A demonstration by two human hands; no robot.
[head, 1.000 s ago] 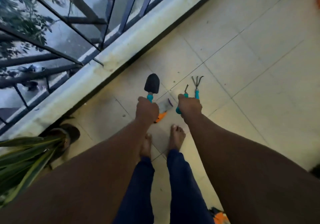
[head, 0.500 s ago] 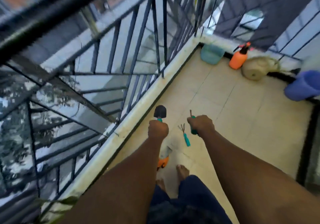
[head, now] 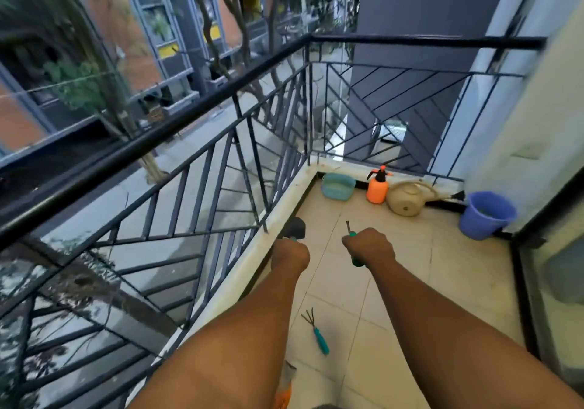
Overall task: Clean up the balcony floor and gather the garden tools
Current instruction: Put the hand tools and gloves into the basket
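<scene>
Garden tools are half gathered: left hand (head: 290,254) grips the trowel (head: 295,228), right hand (head: 369,247) a teal-handled weeder (head: 349,228). Hand rake (head: 315,329) lies on the floor (head: 410,269) by the railing; fetching it next seems likely.

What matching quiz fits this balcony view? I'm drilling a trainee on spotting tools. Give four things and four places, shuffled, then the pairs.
Things:
1. trowel
2. rake
3. sprayer
4. bucket

Places:
A. on the tiles between the forearms
B. far right, by the wall
C. in the left hand
D. between the basin and the watering can

Pairs: 1-C, 2-A, 3-D, 4-B
</scene>
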